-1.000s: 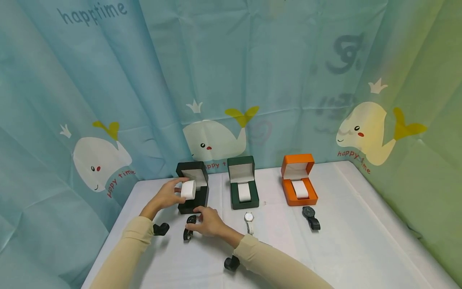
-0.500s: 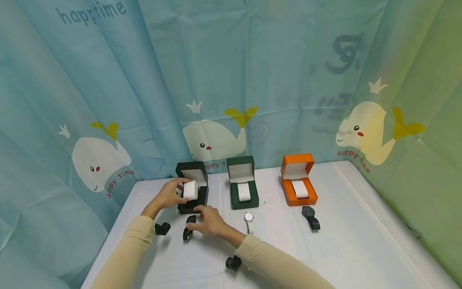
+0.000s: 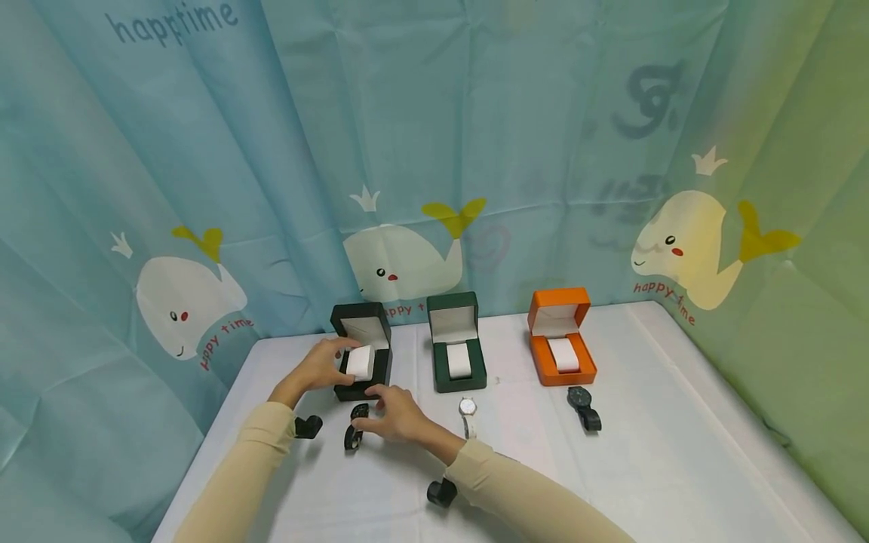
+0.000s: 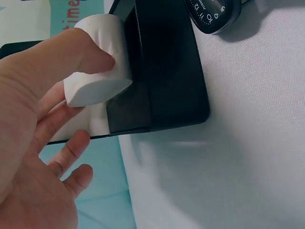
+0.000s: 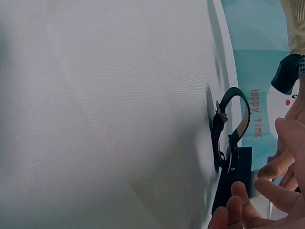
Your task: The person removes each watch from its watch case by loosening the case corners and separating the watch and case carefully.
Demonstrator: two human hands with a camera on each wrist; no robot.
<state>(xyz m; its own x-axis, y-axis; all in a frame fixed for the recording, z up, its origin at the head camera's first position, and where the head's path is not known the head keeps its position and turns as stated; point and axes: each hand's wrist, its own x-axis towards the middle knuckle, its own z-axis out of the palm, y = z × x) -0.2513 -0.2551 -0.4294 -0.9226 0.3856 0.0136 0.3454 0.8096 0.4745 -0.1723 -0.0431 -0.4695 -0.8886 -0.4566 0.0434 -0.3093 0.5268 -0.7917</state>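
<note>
My left hand [image 3: 317,368] pinches a white watch cushion [image 3: 360,363] between thumb and fingers, at the open black watch box [image 3: 384,369] on the left. In the left wrist view the cushion [image 4: 102,47] is tilted over the box's inside, the thumb pressing its side, while other fingers spread loosely. My right hand [image 3: 399,416] hovers in front of this box with fingers relaxed, its thumb tip overlapping a black watch [image 3: 351,440] in the head view. In the right wrist view that watch [image 5: 243,107] rests on the table with its strap looped, and no finger wraps round it.
To the right stand an open green watch box [image 3: 440,369] and an open orange one [image 3: 589,369], each holding a white cushion. A white-strapped watch [image 3: 468,408] lies before the green box, a dark watch [image 3: 581,398] before the orange. A printed curtain [image 3: 543,151] hangs behind the table.
My left hand has brought the cushion slightly right and down, toward the inside of the black box. My right hand has barely moved beside the black watch.
</note>
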